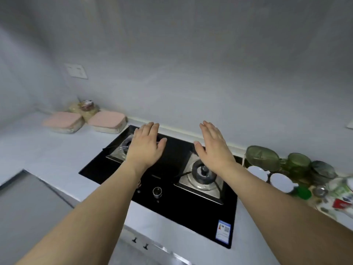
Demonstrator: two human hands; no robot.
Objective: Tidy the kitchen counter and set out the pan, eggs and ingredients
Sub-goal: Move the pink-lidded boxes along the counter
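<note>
Both my arms reach out over a black glass two-burner hob [172, 199] set into the pale counter. My left hand [146, 145] hovers flat, fingers straight, above the left burner [122, 148] and holds nothing. My right hand [214, 146] is likewise flat and empty, above the right burner [203, 174]. No pan or eggs show in view. To the right stand green glass bowls and cups [263, 157] and two white bowls [280, 181].
Two containers with pink lids [107, 120] and a bag of food [86, 109] sit at the back left by the wall. Packets and a green lid [303, 193] clutter the right counter. A steel sink cover [24, 203] lies at the near left. A knob [157, 192] fronts the hob.
</note>
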